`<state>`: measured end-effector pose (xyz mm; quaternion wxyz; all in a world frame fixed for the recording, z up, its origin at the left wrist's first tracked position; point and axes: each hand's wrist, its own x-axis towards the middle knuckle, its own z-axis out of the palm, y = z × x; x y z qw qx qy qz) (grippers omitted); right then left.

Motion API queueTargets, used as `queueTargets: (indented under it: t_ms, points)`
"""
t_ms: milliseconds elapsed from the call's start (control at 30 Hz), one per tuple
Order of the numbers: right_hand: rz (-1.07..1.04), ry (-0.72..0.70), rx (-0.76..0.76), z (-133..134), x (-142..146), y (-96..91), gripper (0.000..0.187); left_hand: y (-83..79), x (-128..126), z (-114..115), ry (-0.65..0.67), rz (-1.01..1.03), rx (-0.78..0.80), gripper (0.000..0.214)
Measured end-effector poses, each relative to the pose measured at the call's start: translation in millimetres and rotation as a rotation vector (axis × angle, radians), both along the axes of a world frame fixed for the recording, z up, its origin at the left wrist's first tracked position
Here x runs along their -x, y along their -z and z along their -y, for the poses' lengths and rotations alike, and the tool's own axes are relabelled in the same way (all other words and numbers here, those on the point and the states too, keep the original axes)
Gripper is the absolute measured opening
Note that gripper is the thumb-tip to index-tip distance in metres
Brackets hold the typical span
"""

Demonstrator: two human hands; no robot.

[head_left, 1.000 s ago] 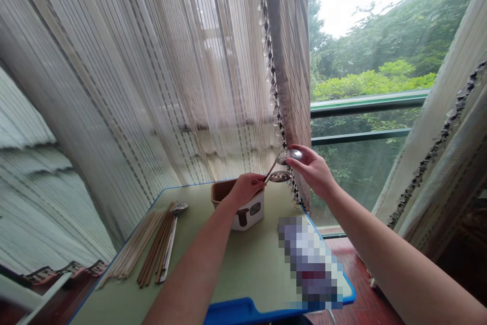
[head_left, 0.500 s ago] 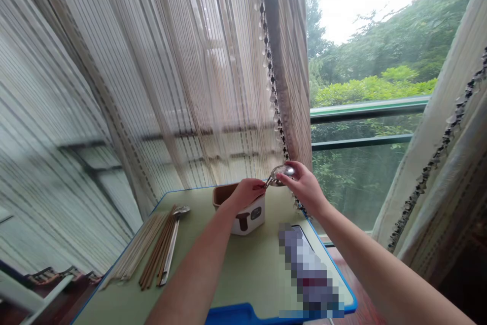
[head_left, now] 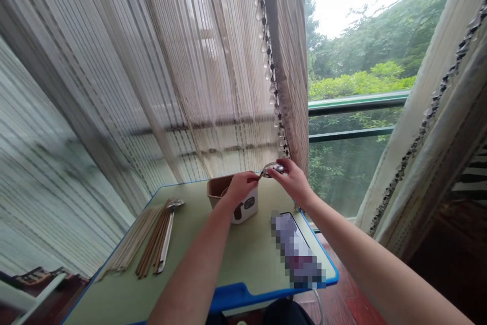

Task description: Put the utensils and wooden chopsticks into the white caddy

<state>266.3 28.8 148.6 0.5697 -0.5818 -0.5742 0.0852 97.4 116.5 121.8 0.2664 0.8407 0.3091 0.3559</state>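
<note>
My left hand (head_left: 240, 186) is closed round the handles of the metal spoons, just above the rim of a white and brown holder (head_left: 236, 202). My right hand (head_left: 289, 180) pinches the shiny bowls of the spoons (head_left: 271, 168) between thumb and fingers. The two hands sit close together over the far right part of the green table (head_left: 213, 264). The spoon handles are mostly hidden inside my left fist.
A row of wooden chopsticks (head_left: 146, 240) and one spoon (head_left: 167, 236) lie on the table's left side. A blurred flat object (head_left: 294, 251) rests near the right edge. Striped curtains (head_left: 171, 76) hang behind the table, a window railing (head_left: 353, 103) to the right.
Both hands have come down and closer to the holder. The two spoon bowls, apart a second ago, now lie together under my right fingers.
</note>
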Motion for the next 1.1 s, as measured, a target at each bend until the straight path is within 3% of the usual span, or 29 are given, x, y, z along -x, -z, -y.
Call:
queueTargets:
  t_ms: [367,600,767,967,1100]
  points:
    - [-0.005,-0.028,0.055,-3,-1,14.4,0.055,-1.5,-14,14,-0.106,0.030,-0.136,0.021]
    - [0.068,-0.003,-0.053,-4,-3,14.3,0.053,3.2,-17,15,-0.183,-0.032,-0.154,0.021]
    - [-0.007,-0.023,-0.048,-7,-3,24.2,0.060,4.6,-21,24,-0.296,-0.082,-0.156,0.024]
    - [0.102,0.094,-0.261,14,17,13.6,0.058,3.9,-20,38,-0.329,-0.052,-0.153,0.022]
    - [0.077,0.077,-0.421,35,43,-3.1,0.042,4.9,6,47,-0.393,0.099,-0.216,0.018]
